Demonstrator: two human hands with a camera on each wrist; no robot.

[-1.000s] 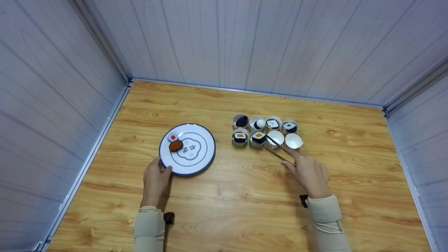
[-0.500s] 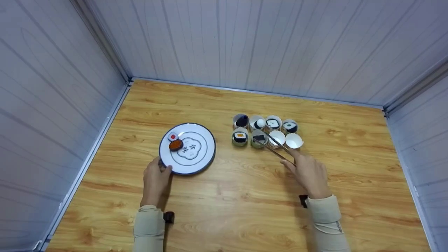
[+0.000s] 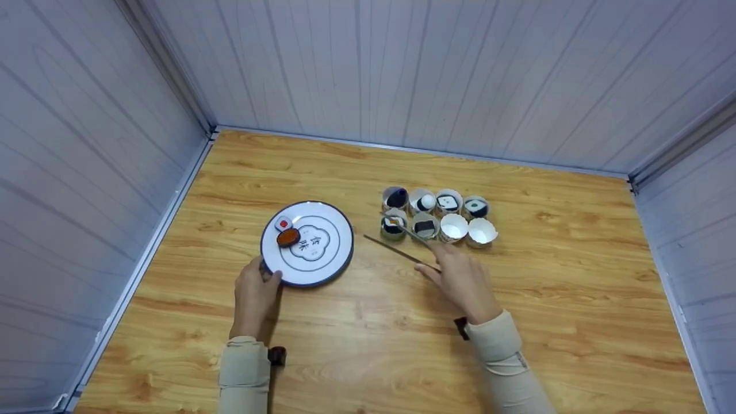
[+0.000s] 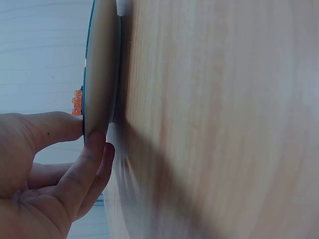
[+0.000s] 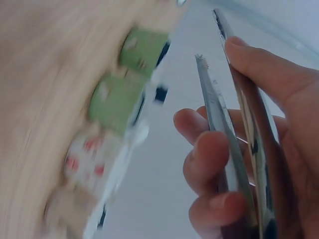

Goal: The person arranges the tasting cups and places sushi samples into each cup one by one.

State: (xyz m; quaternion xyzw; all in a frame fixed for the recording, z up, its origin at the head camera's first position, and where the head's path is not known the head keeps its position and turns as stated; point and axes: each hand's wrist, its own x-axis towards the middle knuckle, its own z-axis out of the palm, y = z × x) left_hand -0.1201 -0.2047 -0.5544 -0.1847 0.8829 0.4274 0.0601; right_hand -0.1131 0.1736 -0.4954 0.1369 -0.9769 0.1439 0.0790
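My left hand (image 3: 253,296) pinches the near-left rim of a white, blue-edged plate (image 3: 322,273), thumb on top and fingers below. On the plate sit a toy sushi piece with a red centre (image 3: 283,223) and an orange roe sushi piece (image 3: 288,237). My right hand (image 3: 463,282) holds metal tongs (image 5: 254,109), their tips spread with nothing between them. One tong arm crosses above the front-left paper cup (image 3: 395,237), which holds an orange-centred sushi piece. Beside it, another cup holds a sushi piece whose dark side (image 3: 426,227) shows.
Two rows of paper cups stand right of the plate. The back row holds a dark piece (image 3: 397,199), a white-topped piece (image 3: 426,202) and other sushi pieces. White insides show in two front cups (image 3: 453,228) at the right. Panel walls (image 3: 379,69) surround the wooden table (image 3: 356,356).
The sushi piece in the second front cup went from orange-centred face up to dark side up. My right hand then moved left with the tongs spread. My left hand stayed at the plate.
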